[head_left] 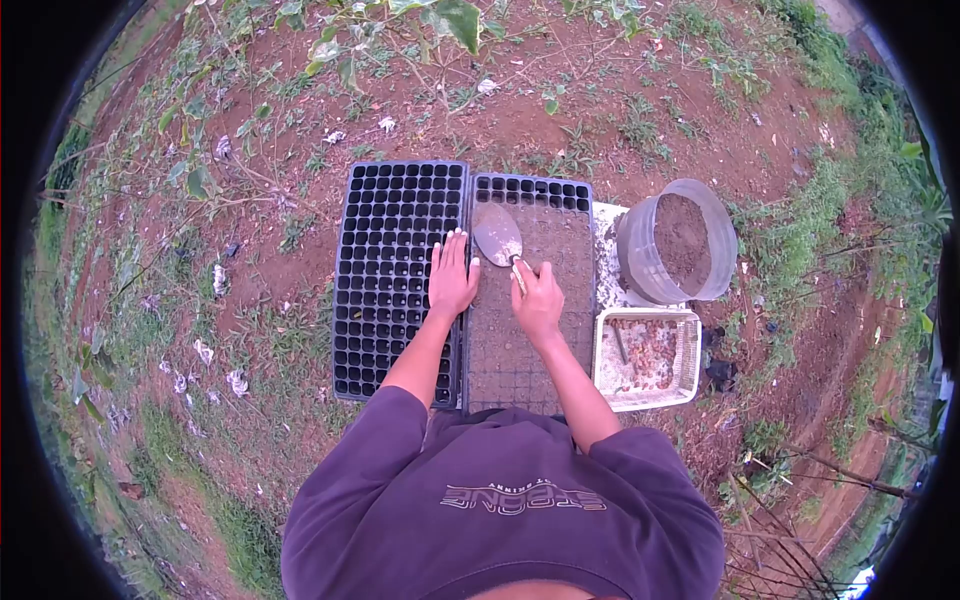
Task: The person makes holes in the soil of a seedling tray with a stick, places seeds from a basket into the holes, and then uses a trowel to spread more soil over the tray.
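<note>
My right hand (538, 300) is closed round the handle of a trowel (498, 236), whose broad blade lies on the soil near the upper left of the filled seedling tray (530, 330). Soil covers most of that tray, while its top row of cells shows dark and unfilled. Beside it on the left stands a black seedling tray (385, 270) with empty cells. My left hand (452, 278) rests flat on the right edge of this empty tray, fingers stretched forward and holding nothing.
Right of the trays, a clear round tub (640, 255) holds soil. Below it sits a white basket (598, 375) with small brown pieces and a dark stick inside. Leafy branches (455, 22) hang over the top, and weeds grow on the reddish ground (270, 265).
</note>
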Demonstrator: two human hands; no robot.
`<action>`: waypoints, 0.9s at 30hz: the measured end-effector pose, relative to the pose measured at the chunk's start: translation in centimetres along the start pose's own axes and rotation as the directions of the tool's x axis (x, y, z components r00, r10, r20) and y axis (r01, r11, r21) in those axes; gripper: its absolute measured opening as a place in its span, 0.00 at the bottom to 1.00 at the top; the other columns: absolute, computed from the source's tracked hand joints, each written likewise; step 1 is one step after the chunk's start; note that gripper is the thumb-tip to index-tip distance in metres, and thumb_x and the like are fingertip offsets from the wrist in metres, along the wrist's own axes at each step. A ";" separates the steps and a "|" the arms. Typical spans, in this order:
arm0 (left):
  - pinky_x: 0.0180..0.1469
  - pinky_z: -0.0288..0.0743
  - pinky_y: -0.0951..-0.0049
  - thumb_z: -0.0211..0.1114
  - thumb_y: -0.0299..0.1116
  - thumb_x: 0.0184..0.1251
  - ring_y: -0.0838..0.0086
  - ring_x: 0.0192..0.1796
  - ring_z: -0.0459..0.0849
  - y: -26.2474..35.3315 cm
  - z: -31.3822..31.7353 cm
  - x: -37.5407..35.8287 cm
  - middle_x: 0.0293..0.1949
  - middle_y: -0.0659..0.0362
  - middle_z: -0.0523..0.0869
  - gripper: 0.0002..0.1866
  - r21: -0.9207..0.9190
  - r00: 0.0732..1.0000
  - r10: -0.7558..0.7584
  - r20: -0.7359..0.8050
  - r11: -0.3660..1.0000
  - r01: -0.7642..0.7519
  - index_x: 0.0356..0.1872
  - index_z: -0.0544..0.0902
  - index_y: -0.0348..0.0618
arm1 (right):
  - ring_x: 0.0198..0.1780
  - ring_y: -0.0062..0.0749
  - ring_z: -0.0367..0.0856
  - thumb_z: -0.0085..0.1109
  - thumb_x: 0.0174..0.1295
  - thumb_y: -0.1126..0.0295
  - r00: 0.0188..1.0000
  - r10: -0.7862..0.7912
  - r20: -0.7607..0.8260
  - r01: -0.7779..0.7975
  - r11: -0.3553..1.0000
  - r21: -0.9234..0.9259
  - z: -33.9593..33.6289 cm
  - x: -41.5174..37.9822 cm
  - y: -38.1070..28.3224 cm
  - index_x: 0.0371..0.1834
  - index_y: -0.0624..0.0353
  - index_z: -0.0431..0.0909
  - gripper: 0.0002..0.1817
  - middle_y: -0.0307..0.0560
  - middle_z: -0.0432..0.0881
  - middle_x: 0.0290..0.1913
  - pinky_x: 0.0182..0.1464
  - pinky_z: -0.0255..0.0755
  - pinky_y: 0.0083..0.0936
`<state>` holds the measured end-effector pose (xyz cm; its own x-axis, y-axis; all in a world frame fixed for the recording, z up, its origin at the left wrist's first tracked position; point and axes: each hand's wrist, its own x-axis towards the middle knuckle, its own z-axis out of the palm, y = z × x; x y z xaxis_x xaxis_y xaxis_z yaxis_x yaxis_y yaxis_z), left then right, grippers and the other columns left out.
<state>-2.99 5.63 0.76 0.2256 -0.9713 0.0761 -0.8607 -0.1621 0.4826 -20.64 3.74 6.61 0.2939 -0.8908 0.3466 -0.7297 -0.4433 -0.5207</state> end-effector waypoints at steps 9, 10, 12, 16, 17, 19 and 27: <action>0.81 0.37 0.58 0.47 0.42 0.75 0.64 0.80 0.51 0.2 -0.4 0.1 0.76 0.52 0.60 0.31 0.000 1.000 -0.012 0.027 1.000 0.012 0.74 0.57 0.39 | 0.35 0.43 0.79 0.64 0.61 0.67 0.989 0.085 -0.121 -0.099 0.988 -0.118 -0.1 0.0 1.4 0.52 0.52 0.83 0.15 0.49 0.72 0.37 0.33 0.75 0.37; 0.81 0.37 0.58 0.47 0.43 0.75 0.65 0.80 0.51 0.2 -0.2 0.1 0.76 0.52 0.60 0.31 0.000 1.000 -0.014 0.027 1.000 0.014 0.74 0.57 0.40 | 0.36 0.44 0.79 0.64 0.61 0.67 0.990 0.087 -0.108 -0.098 0.990 -0.100 0.3 0.3 1.0 0.52 0.52 0.83 0.15 0.49 0.72 0.38 0.34 0.75 0.39; 0.81 0.37 0.58 0.46 0.43 0.75 0.65 0.80 0.51 0.0 0.0 0.1 0.76 0.52 0.60 0.32 0.003 0.999 -0.010 0.030 1.000 0.010 0.74 0.57 0.39 | 0.35 0.44 0.79 0.64 0.61 0.67 0.993 0.060 -0.103 -0.068 0.995 -0.075 1.1 0.4 0.0 0.52 0.52 0.83 0.15 0.49 0.71 0.37 0.34 0.74 0.39; 0.81 0.36 0.59 0.46 0.44 0.74 0.66 0.80 0.50 -0.1 0.1 0.1 0.77 0.52 0.59 0.32 0.013 0.999 -0.015 0.040 1.000 0.014 0.75 0.57 0.39 | 0.34 0.45 0.79 0.65 0.60 0.67 0.998 0.012 -0.054 -0.015 0.999 -0.047 0.5 -1.0 -0.4 0.51 0.52 0.84 0.15 0.48 0.71 0.36 0.34 0.74 0.40; 0.81 0.36 0.59 0.46 0.44 0.74 0.66 0.80 0.50 -0.2 0.1 0.1 0.77 0.52 0.59 0.32 0.016 0.999 -0.015 0.042 1.000 0.014 0.75 0.57 0.39 | 0.34 0.45 0.79 0.65 0.60 0.67 1.000 0.007 -0.027 -0.009 0.998 -0.056 0.0 -1.6 0.0 0.51 0.52 0.84 0.15 0.48 0.71 0.36 0.34 0.74 0.40; 0.81 0.37 0.58 0.46 0.44 0.75 0.65 0.80 0.51 -0.3 0.3 0.0 0.76 0.52 0.60 0.32 0.010 1.000 -0.004 0.024 1.000 0.004 0.74 0.57 0.39 | 0.35 0.43 0.79 0.65 0.61 0.66 1.000 0.018 -0.006 -0.018 0.997 -0.075 -1.2 -2.2 1.5 0.53 0.52 0.83 0.16 0.47 0.71 0.36 0.35 0.75 0.38; 0.81 0.37 0.58 0.47 0.43 0.74 0.65 0.80 0.51 0.1 0.0 0.1 0.76 0.51 0.60 0.32 0.027 1.000 -0.006 0.027 1.000 0.006 0.75 0.56 0.39 | 0.35 0.44 0.78 0.64 0.61 0.67 0.983 0.139 -0.121 -0.149 0.986 -0.072 0.8 0.6 0.4 0.52 0.52 0.83 0.15 0.48 0.71 0.37 0.35 0.75 0.39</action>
<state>-3.03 5.56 0.82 0.2188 -0.9745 0.0498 -0.8714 -0.1722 0.4594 -20.28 2.98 6.03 0.1123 -0.9252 0.3626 -0.8079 -0.2974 -0.5087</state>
